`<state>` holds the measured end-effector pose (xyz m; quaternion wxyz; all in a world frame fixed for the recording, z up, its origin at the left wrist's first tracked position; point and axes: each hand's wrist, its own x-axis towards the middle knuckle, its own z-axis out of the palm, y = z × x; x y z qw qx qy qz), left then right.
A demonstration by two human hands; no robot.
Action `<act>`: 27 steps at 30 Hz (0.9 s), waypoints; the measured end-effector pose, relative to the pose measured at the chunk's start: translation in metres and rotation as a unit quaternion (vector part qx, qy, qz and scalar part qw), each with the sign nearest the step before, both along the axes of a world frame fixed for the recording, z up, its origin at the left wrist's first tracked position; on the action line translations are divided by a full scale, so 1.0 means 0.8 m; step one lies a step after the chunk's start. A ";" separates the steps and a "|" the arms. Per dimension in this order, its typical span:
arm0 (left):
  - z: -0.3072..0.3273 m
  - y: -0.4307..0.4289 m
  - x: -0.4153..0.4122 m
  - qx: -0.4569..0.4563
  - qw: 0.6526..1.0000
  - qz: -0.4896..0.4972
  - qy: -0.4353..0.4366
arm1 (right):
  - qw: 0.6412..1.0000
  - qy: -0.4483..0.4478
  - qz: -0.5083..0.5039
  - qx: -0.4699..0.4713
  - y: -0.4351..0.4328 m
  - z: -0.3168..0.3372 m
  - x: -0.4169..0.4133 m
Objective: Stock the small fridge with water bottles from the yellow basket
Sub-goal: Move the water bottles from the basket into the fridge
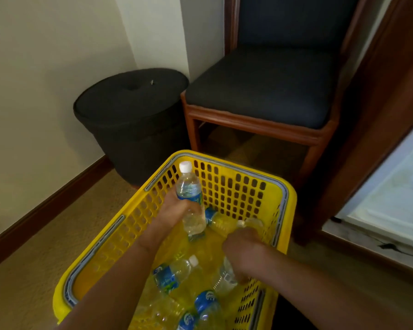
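Observation:
The yellow basket [227,184] sits on the floor in front of me, with several clear water bottles with blue labels lying in it. My left hand [174,210] is shut on one upright water bottle [188,189] with a white cap, lifted above the others. My right hand [243,248] is down in the basket, shut on a second bottle [224,278] that points toward me. Another bottle [174,275] lies on its side between my arms. The small fridge [386,201] stands open at the right edge, its white interior lit.
A wooden chair with a dark blue seat [265,91] stands just behind the basket. A black lidded bin [131,110] sits in the corner to its left. A wall with a brown skirting board [45,206] runs along the left. Carpet covers the floor.

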<state>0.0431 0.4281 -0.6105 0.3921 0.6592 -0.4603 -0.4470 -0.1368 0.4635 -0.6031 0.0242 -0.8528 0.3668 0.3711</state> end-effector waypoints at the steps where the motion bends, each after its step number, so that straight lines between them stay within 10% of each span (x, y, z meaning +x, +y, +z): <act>1: 0.021 0.004 -0.010 -0.024 1.000 -0.012 0.002 | 0.999 -0.029 -0.030 -0.014 0.007 0.025 -0.015; 8: 0.143 0.038 -0.099 -0.204 0.969 -0.126 -0.068 | 0.914 -0.262 -0.262 -0.165 0.074 0.158 -0.150; 15: 0.226 0.065 -0.231 -0.359 0.884 -0.262 -0.146 | 0.748 -0.385 -0.514 -0.169 0.131 0.197 -0.323; 27: 0.214 0.037 -0.460 -0.546 0.734 -0.351 -0.198 | 0.508 -0.547 -0.609 -0.267 0.086 0.198 -0.499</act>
